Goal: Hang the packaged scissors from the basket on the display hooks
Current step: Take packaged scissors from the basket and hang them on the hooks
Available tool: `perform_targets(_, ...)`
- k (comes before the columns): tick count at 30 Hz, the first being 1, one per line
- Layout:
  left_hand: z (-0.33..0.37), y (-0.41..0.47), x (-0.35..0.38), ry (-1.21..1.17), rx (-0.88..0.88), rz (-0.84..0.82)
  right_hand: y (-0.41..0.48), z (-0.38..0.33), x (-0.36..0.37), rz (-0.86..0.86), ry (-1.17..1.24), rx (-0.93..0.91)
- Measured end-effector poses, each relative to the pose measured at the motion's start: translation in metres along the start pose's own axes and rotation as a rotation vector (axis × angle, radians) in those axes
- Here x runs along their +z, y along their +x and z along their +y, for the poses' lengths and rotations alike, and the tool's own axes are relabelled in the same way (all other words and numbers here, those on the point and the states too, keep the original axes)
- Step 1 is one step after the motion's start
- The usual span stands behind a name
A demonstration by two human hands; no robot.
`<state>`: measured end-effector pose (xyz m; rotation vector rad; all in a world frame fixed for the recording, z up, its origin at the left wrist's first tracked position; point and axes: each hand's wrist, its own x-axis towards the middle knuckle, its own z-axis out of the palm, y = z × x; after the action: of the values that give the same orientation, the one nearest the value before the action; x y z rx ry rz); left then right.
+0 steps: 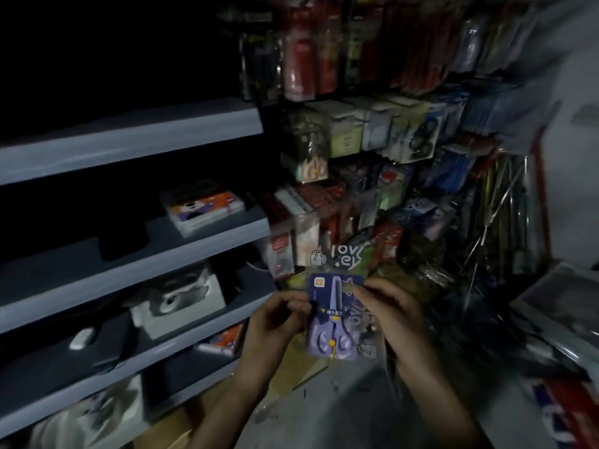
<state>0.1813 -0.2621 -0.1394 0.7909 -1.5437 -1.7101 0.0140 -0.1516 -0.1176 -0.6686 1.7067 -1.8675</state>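
head view: both hands hold a purple carded pack of lilac-handled scissors upright in front of the packed display wall of hanging packets. left hand pinches its left edge; right hand grips the right edge. grey shelves stand left.

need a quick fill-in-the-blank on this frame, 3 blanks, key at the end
1. The left hand and right hand hold the blue card pack of scissors with the blades pointing ____.
2. The grey shop shelves carrying boxes stand on the person's ____ side.
3. The plastic handles of the scissors are ____ in colour.

Missing words: up; left; purple.
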Motion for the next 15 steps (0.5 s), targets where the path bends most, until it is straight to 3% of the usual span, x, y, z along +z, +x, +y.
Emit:
perform_targets(8, 0.021, 0.094, 0.065, 0.161, 0.160, 0.008, 0.105, -0.022, -0.035, 0.007, -0.008, -0.013)
perform_targets(15, 0.028, 0.182, 0.088, 0.144, 0.179, 0.053, 0.202, -0.042, -0.029, -0.033, -0.101, -0.137)
